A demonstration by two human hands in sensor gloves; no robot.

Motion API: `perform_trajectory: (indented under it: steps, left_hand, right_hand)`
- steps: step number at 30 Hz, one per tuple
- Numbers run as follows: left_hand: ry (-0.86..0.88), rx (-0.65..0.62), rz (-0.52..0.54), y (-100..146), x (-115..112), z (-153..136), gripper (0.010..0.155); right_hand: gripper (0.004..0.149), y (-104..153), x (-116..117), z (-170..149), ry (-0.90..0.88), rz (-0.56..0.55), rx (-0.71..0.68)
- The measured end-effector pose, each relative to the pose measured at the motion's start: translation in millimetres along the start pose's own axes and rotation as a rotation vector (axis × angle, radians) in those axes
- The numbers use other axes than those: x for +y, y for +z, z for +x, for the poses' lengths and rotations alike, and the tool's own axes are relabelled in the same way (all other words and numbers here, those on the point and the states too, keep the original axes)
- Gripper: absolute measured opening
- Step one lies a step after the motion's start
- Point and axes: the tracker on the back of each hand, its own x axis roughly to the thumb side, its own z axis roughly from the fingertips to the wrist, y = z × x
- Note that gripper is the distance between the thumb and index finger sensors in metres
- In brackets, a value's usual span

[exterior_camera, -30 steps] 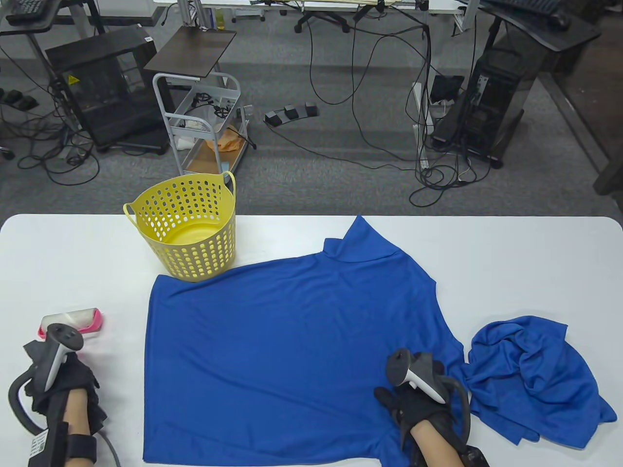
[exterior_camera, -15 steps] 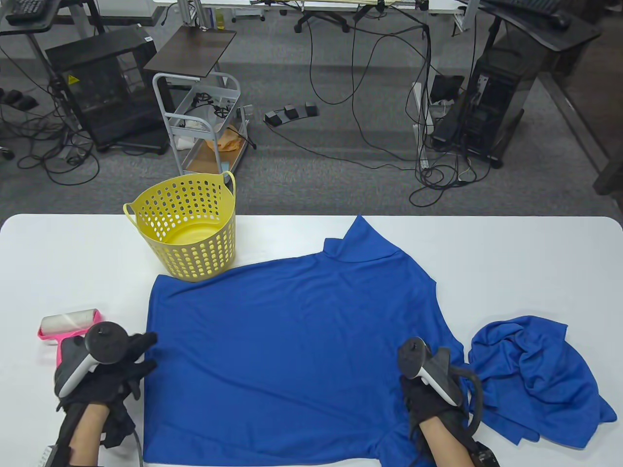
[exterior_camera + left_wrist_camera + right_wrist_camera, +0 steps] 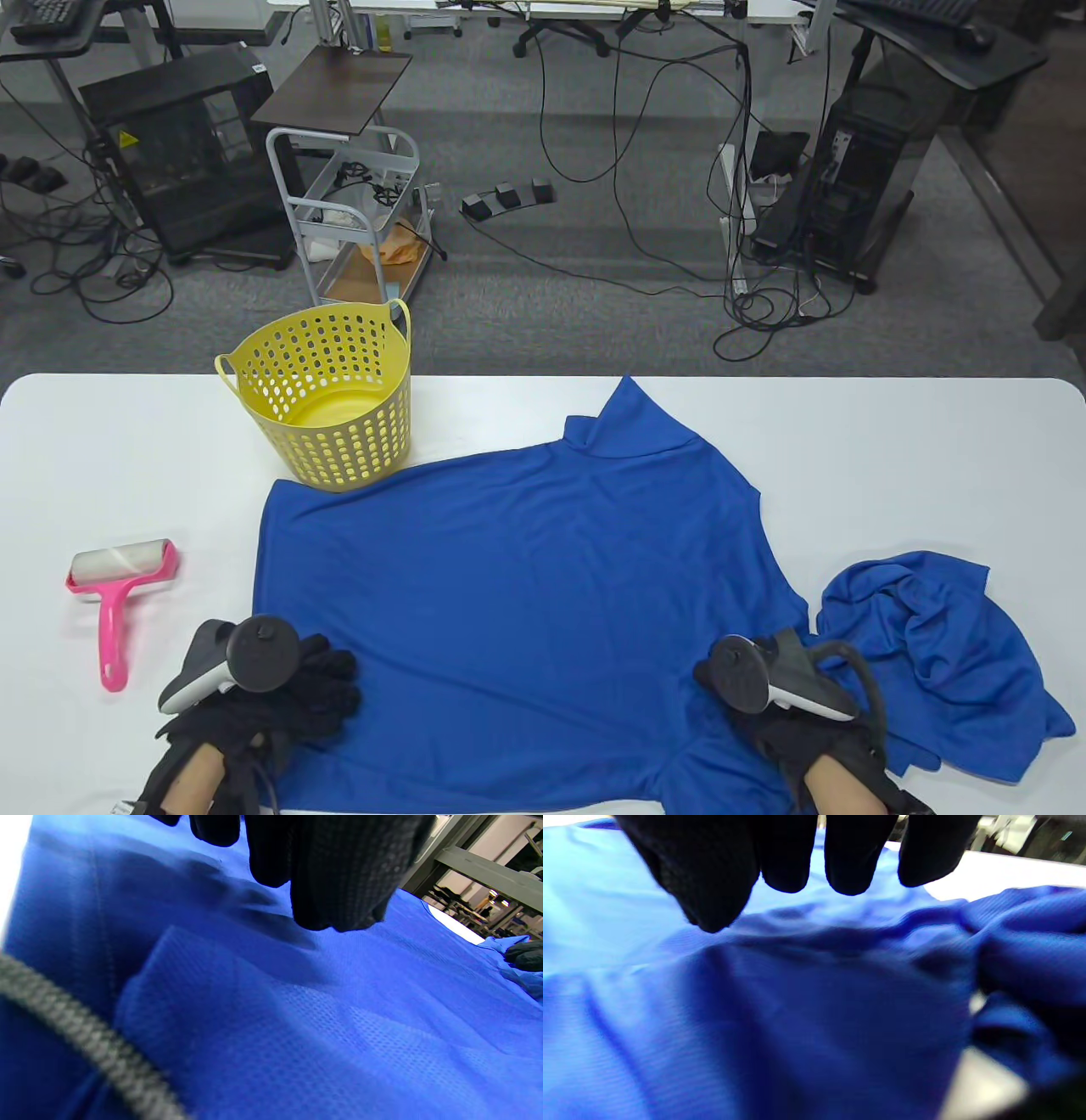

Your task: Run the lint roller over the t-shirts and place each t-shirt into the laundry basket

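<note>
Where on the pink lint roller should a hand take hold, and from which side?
Grip the lint roller by its straight pink handle, coming from the near table edge. The handle points toward the person and lies bare on the table, while the sticky drum sits at the far end.

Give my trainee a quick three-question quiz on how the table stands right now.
1. True or false: the lint roller is held by the left hand.
2. What lies inside the yellow laundry basket: A) a t-shirt B) nothing visible C) the roller?
3. Which hand is nearer the crumpled blue t-shirt?

Key:
1. False; it lies alone on the white table, and both hands are over the spread blue t-shirt.
2. B.
3. The right hand.
</note>
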Motion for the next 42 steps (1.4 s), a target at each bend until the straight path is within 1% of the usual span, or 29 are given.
perform_trajectory:
  steps: [2,4,5,6,7,8,10,11,13,14,16,18,22,26,29,32,34,37,39,42]
  left_hand:
    - [-0.036,0.02,-0.059,-1,-5,-2,0.04]
    - [-0.009,0.034,-0.081,-1,-6,-8,0.042]
    - [0.008,0.082,-0.135,-1,-8,-14,0.044]
    - [0.035,0.084,-0.17,-2,-8,-18,0.049]
    - [0.095,0.098,-0.208,-3,-9,-20,0.053]
    - [0.11,0.116,-0.249,-3,-10,-21,0.058]
    - [0.063,0.096,-0.345,-5,-14,-19,0.075]
    - [0.047,0.091,-0.374,-5,-17,-18,0.083]
    - [0.02,0.089,-0.414,-7,-25,-17,0.097]
    - [0.021,0.089,-0.412,-7,-28,-17,0.099]
    - [0.003,0.096,-0.386,-6,-30,-17,0.098]
    - [0.011,0.105,-0.355,-6,-29,-16,0.092]
    - [0.042,0.118,-0.27,-4,-27,-17,0.071]
    - [0.064,0.123,-0.151,-2,-24,-18,0.052]
    - [0.048,0.13,-0.109,-2,-20,-15,0.048]
    - [0.02,0.112,-0.082,-1,-13,-11,0.047]
    - [0.032,0.09,-0.056,2,-6,-9,0.046]
    - [0.11,0.046,0.023,10,9,-9,0.044]
    - [0.226,-0.015,0.105,18,25,-10,0.044]
    - [0.344,-0.102,0.246,29,48,-8,0.044]
  right_hand:
    - [0.051,0,6,-2,-0.04,0.006,-0.027]
    - [0.053,-2,12,-6,-0.045,0.043,-0.037]
    - [0.054,-3,17,-8,-0.059,0.066,-0.033]
    - [0.056,-4,20,-10,-0.074,0.084,-0.036]
    - [0.061,-5,24,-13,-0.1,0.108,-0.037]
    - [0.067,-6,28,-15,-0.134,0.15,-0.035]
    - [0.076,-6,31,-15,-0.174,0.194,-0.014]
    - [0.079,-6,32,-14,-0.164,0.204,-0.015]
    - [0.082,-5,32,-11,-0.102,0.188,-0.015]
    - [0.083,-5,34,-11,-0.098,0.186,-0.013]
    - [0.083,-5,37,-11,-0.112,0.193,-0.004]
    - [0.079,-5,38,-11,-0.124,0.175,-0.002]
    - [0.063,-6,38,-11,-0.167,0.107,0.015]
    - [0.044,-7,39,-11,-0.222,0.019,0.039]
    - [0.042,-9,38,-11,-0.235,-0.003,0.041]
    - [0.04,-10,35,-14,-0.223,-0.017,-0.009]
    - [0.04,-8,27,-18,-0.246,-0.024,-0.016]
    - [0.04,-4,4,-24,-0.347,-0.105,-0.043]
    - [0.04,1,-21,-29,-0.432,-0.179,-0.064]
    - [0.04,2,-51,-34,-0.548,-0.255,-0.095]
